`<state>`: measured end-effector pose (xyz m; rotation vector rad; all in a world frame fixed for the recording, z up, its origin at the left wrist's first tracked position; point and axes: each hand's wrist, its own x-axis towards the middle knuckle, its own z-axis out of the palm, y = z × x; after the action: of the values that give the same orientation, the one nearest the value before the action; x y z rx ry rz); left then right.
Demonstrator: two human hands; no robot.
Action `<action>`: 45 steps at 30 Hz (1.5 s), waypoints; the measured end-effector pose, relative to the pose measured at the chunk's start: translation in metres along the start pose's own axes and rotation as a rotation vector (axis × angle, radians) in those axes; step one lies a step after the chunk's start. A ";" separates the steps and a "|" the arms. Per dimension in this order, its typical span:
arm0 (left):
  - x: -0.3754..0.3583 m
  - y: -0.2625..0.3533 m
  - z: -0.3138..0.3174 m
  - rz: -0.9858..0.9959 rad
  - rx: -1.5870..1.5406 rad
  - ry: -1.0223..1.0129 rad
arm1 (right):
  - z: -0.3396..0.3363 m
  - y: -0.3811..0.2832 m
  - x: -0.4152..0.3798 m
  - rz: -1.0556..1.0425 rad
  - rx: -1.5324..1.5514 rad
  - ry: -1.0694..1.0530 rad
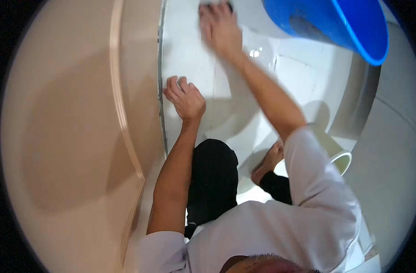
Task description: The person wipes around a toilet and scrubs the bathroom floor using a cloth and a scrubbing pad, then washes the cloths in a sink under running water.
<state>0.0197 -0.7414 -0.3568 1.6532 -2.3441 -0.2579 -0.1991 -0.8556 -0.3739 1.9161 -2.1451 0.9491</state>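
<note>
My right hand [222, 34], slightly blurred, presses down on a small dark object [230, 6] at the top of the view. Only its black edges show past my fingers, so I cannot tell whether it is a brush or a scouring pad. Under both hands lies a white tiled floor [189, 50]. My left hand [186, 99] rests on the tile with bent, spread fingers and holds nothing. Its fingertips are beside the dark joint [160, 68] where the floor meets the beige wall.
A blue bucket [303, 20] is tilted at the upper right. Near my right elbow is a pale green bucket [328, 143]. The beige wall [71, 113] with a raised strip fills the left side. Wet patches shine on the tiles, close to my bare foot [269, 159].
</note>
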 end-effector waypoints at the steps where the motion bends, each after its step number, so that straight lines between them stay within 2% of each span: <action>1: -0.001 0.002 -0.002 -0.025 -0.001 0.022 | -0.019 -0.036 -0.039 0.026 0.130 -0.174; 2: 0.000 0.002 -0.003 -0.009 -0.023 0.045 | -0.037 -0.063 -0.077 -0.068 0.116 -0.330; 3: 0.002 0.002 -0.002 0.018 -0.043 0.070 | -0.060 -0.087 -0.091 -0.038 0.252 -0.409; 4: 0.001 0.002 0.001 0.000 -0.038 0.081 | -0.059 -0.091 -0.091 -0.043 0.216 -0.414; 7: -0.001 -0.001 0.003 0.007 -0.023 0.071 | -0.012 -0.060 -0.026 -0.084 0.216 -0.330; 8: -0.001 -0.001 0.003 0.012 -0.020 0.066 | 0.009 -0.045 0.010 -0.100 0.150 -0.235; 9: 0.002 -0.001 0.002 0.013 -0.008 0.076 | 0.033 -0.029 0.049 -0.054 0.168 -0.139; 10: 0.003 0.000 0.001 -0.004 -0.012 0.041 | 0.049 -0.017 0.091 -0.053 0.036 -0.052; 12: -0.002 -0.002 0.004 -0.015 -0.017 -0.015 | 0.068 0.012 0.167 0.047 0.057 -0.075; 13: -0.003 -0.004 0.007 -0.004 -0.022 -0.031 | 0.080 0.030 0.195 0.029 -0.017 -0.024; 14: -0.006 -0.008 0.011 0.007 -0.025 -0.009 | 0.109 0.047 0.212 0.027 -0.075 0.107; 17: -0.005 -0.014 0.015 0.022 -0.010 0.020 | 0.090 0.050 0.217 0.034 -0.057 -0.012; 18: -0.006 -0.012 0.015 0.026 -0.001 0.037 | 0.074 0.042 0.201 -0.079 -0.127 -0.066; 19: -0.007 -0.010 0.014 0.023 -0.029 0.020 | 0.057 0.029 0.173 -0.018 0.035 -0.055; 21: -0.004 -0.008 0.004 -0.020 0.001 -0.040 | 0.023 0.007 0.112 -0.014 -0.010 -0.102; 23: -0.002 -0.005 0.003 -0.018 -0.005 -0.007 | -0.005 -0.001 0.028 -0.002 0.054 -0.060; 27: -0.006 -0.003 0.001 0.029 0.029 0.047 | -0.117 -0.056 -0.161 0.331 0.024 -0.310; 30: 0.001 0.017 0.009 -0.070 -0.061 0.104 | -0.173 -0.099 -0.262 0.486 -0.029 -0.424; 31: 0.013 0.026 0.014 -0.122 -0.123 0.154 | -0.175 -0.108 -0.277 0.533 -0.059 -0.447; 32: 0.033 0.045 0.013 0.086 -0.254 0.218 | -0.178 -0.113 -0.277 0.526 -0.047 -0.389; 33: 0.058 0.092 -0.012 0.096 -0.503 0.250 | -0.177 -0.118 -0.279 0.536 -0.050 -0.373; 34: 0.080 0.136 -0.037 0.001 -0.914 0.089 | -0.174 -0.119 -0.279 0.538 -0.052 -0.354; 35: 0.107 0.183 -0.063 0.021 -0.980 0.161 | -0.177 -0.117 -0.278 0.543 -0.047 -0.331; 36: 0.131 0.219 -0.092 -0.148 -1.317 -0.101 | -0.178 -0.115 -0.279 0.525 -0.028 -0.313; 38: 0.165 0.275 -0.141 -0.268 -1.153 -0.212 | -0.178 -0.109 -0.283 0.504 -0.029 -0.326; 40: 0.195 0.292 -0.132 -0.213 -1.033 -0.273 | -0.176 -0.106 -0.285 0.469 -0.018 -0.331; 42: 0.211 0.284 -0.114 -0.145 -0.973 -0.271 | -0.175 -0.108 -0.286 0.446 -0.021 -0.336; 44: 0.219 0.289 -0.128 -0.250 -0.788 -0.251 | -0.179 -0.107 -0.283 0.480 -0.022 -0.351; 45: 0.222 0.285 -0.135 -0.241 -0.788 -0.236 | -0.181 -0.104 -0.283 0.470 -0.020 -0.337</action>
<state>-0.2636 -0.8536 -0.1213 1.5153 -1.7806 -1.2891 -0.1046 -0.5207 -0.3254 1.6913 -2.8701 0.6903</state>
